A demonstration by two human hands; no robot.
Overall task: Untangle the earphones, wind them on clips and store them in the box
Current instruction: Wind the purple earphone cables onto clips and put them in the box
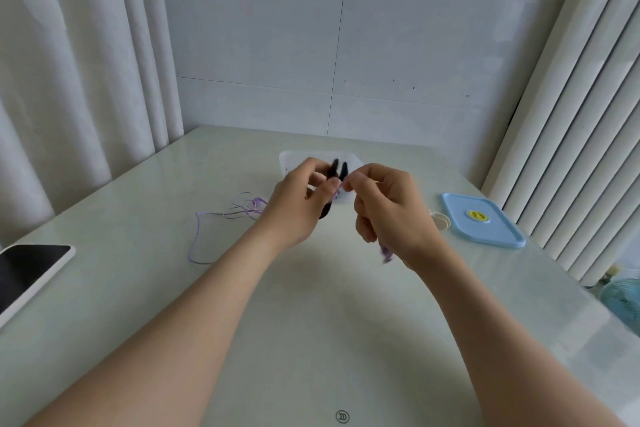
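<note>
Above the middle of the table (311,322), your left hand (298,204) grips the black clip (334,170), prongs up, likely to leave them free for winding; your right hand (391,208) pinches the purple earphone cable (207,236) beside it, slack trailing leftward on the tabletop, the clear box (287,159) just behind, its blue lid (485,222) set aside
</note>
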